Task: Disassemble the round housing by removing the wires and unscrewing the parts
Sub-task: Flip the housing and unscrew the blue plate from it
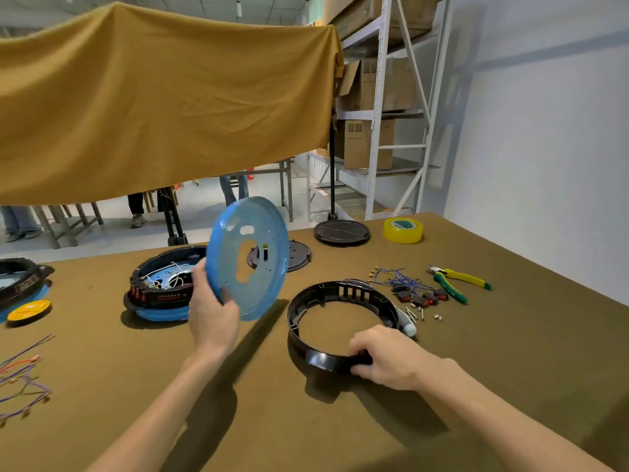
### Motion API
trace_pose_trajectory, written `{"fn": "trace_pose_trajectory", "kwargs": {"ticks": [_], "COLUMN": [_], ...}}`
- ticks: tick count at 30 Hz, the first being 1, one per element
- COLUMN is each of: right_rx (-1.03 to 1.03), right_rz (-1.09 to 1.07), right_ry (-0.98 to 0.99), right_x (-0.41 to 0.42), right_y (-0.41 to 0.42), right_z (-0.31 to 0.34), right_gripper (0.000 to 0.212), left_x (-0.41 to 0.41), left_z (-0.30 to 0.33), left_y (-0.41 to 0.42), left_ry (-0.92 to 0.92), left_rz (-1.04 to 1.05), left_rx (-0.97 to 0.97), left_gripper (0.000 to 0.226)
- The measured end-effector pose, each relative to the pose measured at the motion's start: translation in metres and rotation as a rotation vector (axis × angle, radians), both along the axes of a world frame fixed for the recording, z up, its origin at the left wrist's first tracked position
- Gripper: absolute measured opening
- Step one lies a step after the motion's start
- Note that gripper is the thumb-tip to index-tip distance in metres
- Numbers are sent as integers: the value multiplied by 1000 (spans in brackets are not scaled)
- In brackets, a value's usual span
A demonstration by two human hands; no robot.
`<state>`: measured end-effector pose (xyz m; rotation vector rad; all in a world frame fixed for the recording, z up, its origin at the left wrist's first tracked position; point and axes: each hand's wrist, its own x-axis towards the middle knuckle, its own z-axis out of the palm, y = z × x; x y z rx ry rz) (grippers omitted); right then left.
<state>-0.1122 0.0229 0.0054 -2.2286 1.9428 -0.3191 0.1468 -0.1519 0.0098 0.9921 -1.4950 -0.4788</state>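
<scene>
blue plate: blue-filmed round plate [250, 258] held up off the table, tilted on edge toward the person, cut-outs showing; looks lifted clear so it can be set aside, apart from its ring.
left hand: left hand [212, 310] grips the plate's lower rim, thumb across the inner face, fingers behind. Edge grip keeps the disc steady in air.
black ring: black plastic housing ring [340, 321] lies flat on the table, hollow middle, table shows through. This is the task's housing, now parted from the plate.
right hand: right hand [381, 357] clamps the ring's near edge, fingers curled over the rim; likely pins it down while the plate comes away.
second unit: another round housing [160, 287] sits behind the left hand, wires and red parts inside, blue base under it; looks untouched, probably queued.
removed bits: blue wires with red switches [413, 289] and small screws [422, 315] lie just right of the ring, grouped, probably parked there as taken out.
tools: green-yellow pliers [457, 281] beside those wires, within right hand's reach; a white-tipped tool [406, 327] touches the ring's right side.
other: yellow tape roll [403, 229] and a black disc [342, 232] at the far edge; loose wires [23, 376] at far left.
progress: judged late for this unit, wires out, plate off.
table: olive-brown cloth-covered table [510, 369] carries everything.
</scene>
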Motion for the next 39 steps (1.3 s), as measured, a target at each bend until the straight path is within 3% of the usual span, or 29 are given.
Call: {"fn": "trace_pose_trajectory", "kwargs": {"ticks": [3,6,9,16,20,25,31,33,36,39], "right_rx": [-100,-131,-127,-197,-226,-275,-314,-331,-342,-367], "right_rz": [-46,-88,-99,-99,-126,-107,-33,-34,-61,-63], "right_ry": [-94,-218,-191,99,147,126,48,-70,-486,-877], "right_x": [-4,-11,-15,-18,-19,-16,6,13,21,21], "right_y": [7,19,34,61,74,82,70,66,62,52], "right_z": [13,31,42,55,60,62,51,48,57,74], "right_gripper": [5,10,13,17,13,9,8,7,8,6], "left_x": [-1,-4,-8,-19,-29,-34,-30,-28,-28,-34], "left_z": [-8,-20,-30,-45,-54,-60,-56,-57,-58,-48], "left_y": [6,7,9,5,1,1,7,12,21,28], "left_ry": [-321,-517,-652,-726,-805,-672,-387,-376,-388,-245], "left_rz": [40,22,22,-146,-182,-416,-450,-487,-601,-641], "left_rx": [-242,-328,-276,-99,-7,221,215,210,218,279], "left_gripper": [51,55,56,60,78,102,70,77,88,84]}}
